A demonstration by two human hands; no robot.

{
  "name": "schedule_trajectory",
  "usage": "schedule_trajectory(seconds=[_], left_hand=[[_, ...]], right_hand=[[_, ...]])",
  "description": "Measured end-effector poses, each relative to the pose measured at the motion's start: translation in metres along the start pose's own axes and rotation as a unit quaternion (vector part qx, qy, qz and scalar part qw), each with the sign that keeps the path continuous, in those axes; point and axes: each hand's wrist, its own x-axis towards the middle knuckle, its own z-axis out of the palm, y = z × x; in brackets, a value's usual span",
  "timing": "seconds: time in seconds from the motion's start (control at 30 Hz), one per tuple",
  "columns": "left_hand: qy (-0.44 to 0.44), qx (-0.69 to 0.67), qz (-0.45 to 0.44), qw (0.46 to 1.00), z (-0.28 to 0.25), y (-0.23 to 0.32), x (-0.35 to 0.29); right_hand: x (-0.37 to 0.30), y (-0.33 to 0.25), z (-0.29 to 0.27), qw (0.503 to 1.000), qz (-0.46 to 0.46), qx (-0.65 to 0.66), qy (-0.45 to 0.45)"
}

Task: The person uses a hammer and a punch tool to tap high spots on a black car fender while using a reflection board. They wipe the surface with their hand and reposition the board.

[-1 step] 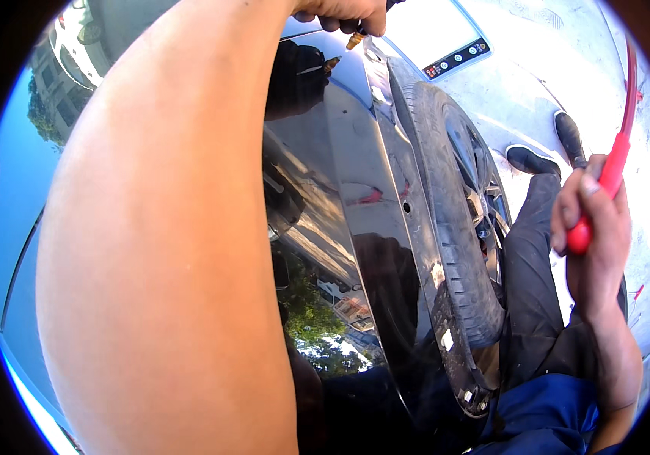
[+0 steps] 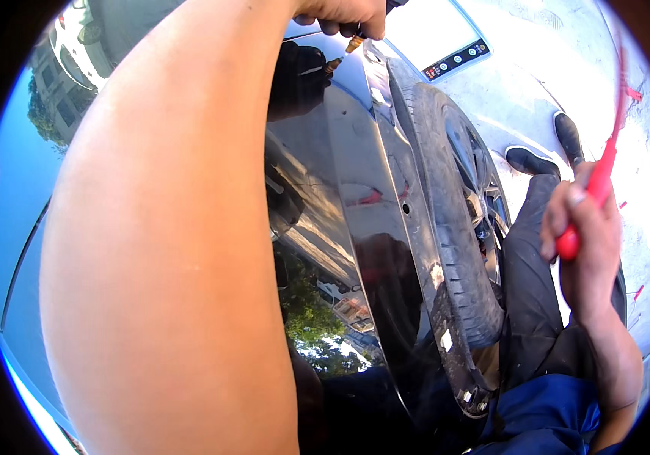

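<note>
At the far edge of the glossy black car panel [image 2: 325,174], my left hand [image 2: 351,14] is closed around a dark tool with a brass-coloured tip [image 2: 354,43]. The tip points down just above its own reflection in the paint. My left forearm hides much of the panel's left side. On the right, my right hand [image 2: 587,220] is wrapped around the red handle [image 2: 602,176] of a long tool. Its rounded red butt shows below the fingers, and its thin shaft blurs upward; the far end cannot be made out.
Beside the panel stands a tyre [image 2: 454,212] on a dark wheel. A white lit board [image 2: 435,34] with a strip of buttons lies beyond it. My leg [image 2: 530,280] and black shoes [image 2: 533,161] are at the right. A small hole [image 2: 406,208] pierces the panel edge.
My right hand has shifted slightly left, and the red tool's shaft has swung left with it. The left hand stays nearly in place, its brass tip marginally lower.
</note>
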Motion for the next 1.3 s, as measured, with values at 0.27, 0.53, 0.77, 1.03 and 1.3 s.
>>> schedule_trajectory(seconds=[0.27,0.53,0.77,1.03,1.3], left_hand=[[0.000,0.115,0.095,0.989,-0.006,-0.015,0.021],[0.034,0.044,0.010,0.998,-0.009,0.005,-0.003],[-0.006,0.017,-0.006,1.000,-0.003,0.012,-0.009],[0.068,0.043,-0.031,0.996,0.008,0.014,-0.003],[0.059,0.051,-0.018,0.997,0.010,0.012,0.002]], right_hand=[[0.006,-0.015,-0.002,0.999,-0.012,-0.038,0.031],[0.011,-0.021,-0.007,0.998,-0.027,-0.058,0.002],[0.001,-0.011,-0.005,0.992,0.074,-0.079,-0.068],[-0.003,-0.004,-0.006,0.985,0.092,-0.111,-0.097],[0.007,-0.009,0.000,0.979,0.148,-0.078,-0.112]])
